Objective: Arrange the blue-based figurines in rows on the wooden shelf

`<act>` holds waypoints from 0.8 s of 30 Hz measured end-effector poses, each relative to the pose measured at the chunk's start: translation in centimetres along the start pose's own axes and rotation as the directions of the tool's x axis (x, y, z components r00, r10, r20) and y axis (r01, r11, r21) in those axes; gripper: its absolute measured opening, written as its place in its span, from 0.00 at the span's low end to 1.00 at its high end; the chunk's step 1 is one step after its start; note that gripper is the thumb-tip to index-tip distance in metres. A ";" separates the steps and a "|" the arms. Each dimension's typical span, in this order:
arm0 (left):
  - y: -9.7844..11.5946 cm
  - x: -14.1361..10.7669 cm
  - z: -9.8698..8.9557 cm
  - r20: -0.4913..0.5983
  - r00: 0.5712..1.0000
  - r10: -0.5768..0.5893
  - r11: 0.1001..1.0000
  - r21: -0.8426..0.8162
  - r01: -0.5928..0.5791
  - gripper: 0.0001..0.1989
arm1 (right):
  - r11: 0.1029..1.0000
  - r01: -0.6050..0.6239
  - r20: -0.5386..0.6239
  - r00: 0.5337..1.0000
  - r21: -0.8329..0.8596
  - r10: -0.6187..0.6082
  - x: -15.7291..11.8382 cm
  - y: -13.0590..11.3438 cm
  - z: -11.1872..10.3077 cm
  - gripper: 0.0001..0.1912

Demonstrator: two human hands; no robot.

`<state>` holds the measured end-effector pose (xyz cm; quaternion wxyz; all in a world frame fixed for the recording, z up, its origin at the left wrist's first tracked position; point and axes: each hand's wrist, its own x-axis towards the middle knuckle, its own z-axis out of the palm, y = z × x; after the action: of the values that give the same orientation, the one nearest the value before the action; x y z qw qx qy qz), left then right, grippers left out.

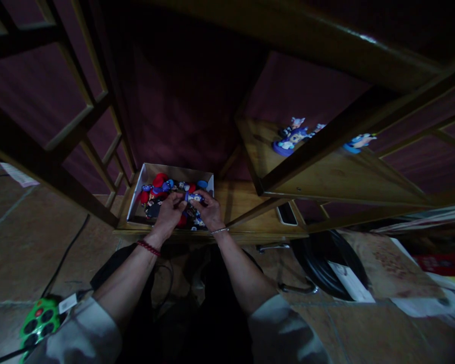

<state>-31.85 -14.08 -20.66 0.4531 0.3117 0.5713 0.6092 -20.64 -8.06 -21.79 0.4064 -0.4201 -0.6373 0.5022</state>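
Between both hands, above a white cardboard box (133,202), is a small blue-and-white toy figurine (194,197). My left hand (170,210) pinches its left end, and my right hand (210,208) has its fingers closed round the right end. Inside the box lie several figurines and parts in red, blue and black, among them a red piece (160,180) and a round blue piece (201,184). Dim light and my fingers hide the finer details of the held figurine.
The box stands on a low wooden shelf (235,202). On a higher shelf (307,177) at the right are several blue-and-white figurines (296,136). Wooden lattice bars (94,111) rise at the left. A green power strip (40,321) and cables lie on the floor.
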 end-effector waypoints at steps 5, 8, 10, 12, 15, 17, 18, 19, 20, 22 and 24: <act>0.1 -0.2 0.0 0.015 1.000 0.009 1.000 0.022 -0.009 0.08 | 1.000 -0.026 -0.012 1.000 -0.014 0.026 -0.2 -0.5 0.1 0.15; 0.3 -0.2 -0.1 0.020 1.000 0.018 1.000 0.025 -0.018 0.08 | 0.999 -0.041 -0.019 0.999 -0.022 0.041 -0.4 -0.9 0.2 0.14; 0.4 -0.2 -0.1 0.026 0.999 0.032 0.998 0.049 -0.033 0.07 | 0.999 -0.045 -0.021 0.999 -0.024 0.045 -0.4 -0.9 0.3 0.14; 0.5 -0.2 -0.2 0.032 0.999 0.043 0.995 0.092 -0.046 0.06 | 0.999 -0.051 -0.016 0.999 -0.019 0.051 -0.5 -0.7 0.3 0.14; 0.4 -0.2 -0.3 0.054 0.996 0.070 0.983 0.168 -0.078 0.05 | 0.998 -0.054 -0.021 0.998 -0.017 0.054 -0.5 -0.2 0.3 0.15; 0.3 -0.2 -0.4 0.070 0.994 0.089 0.973 0.205 -0.102 0.04 | 0.997 -0.061 -0.031 0.998 -0.046 0.060 -0.5 0.1 0.3 0.15; 0.3 -0.2 -0.4 0.072 0.993 0.093 0.971 0.216 -0.107 0.04 | 0.996 -0.065 -0.033 0.997 -0.062 0.063 -0.5 0.2 0.3 0.14; 0.3 -0.2 -0.4 0.068 0.993 0.094 0.970 0.220 -0.106 0.04 | 0.995 -0.066 -0.032 0.997 -0.073 0.064 -0.5 0.2 0.3 0.14; 0.3 -0.2 -0.3 0.063 0.994 0.091 0.971 0.217 -0.103 0.04 | 0.995 -0.066 -0.030 0.997 -0.076 0.064 -0.5 0.2 0.3 0.14; 0.4 -0.3 -0.3 0.055 0.995 0.085 0.975 0.201 -0.094 0.05 | 0.995 -0.072 -0.022 0.997 -0.063 0.070 -0.6 0.1 0.3 0.13; 0.6 -0.5 -0.3 0.049 0.996 0.075 0.977 0.196 -0.083 0.06 | 0.995 -0.087 -0.014 0.996 -0.045 0.086 -0.6 0.1 0.3 0.13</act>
<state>-32.04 -14.58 -20.08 0.4072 0.3903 0.6067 0.5602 -20.76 -8.72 -21.99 0.3783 -0.4595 -0.6274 0.5021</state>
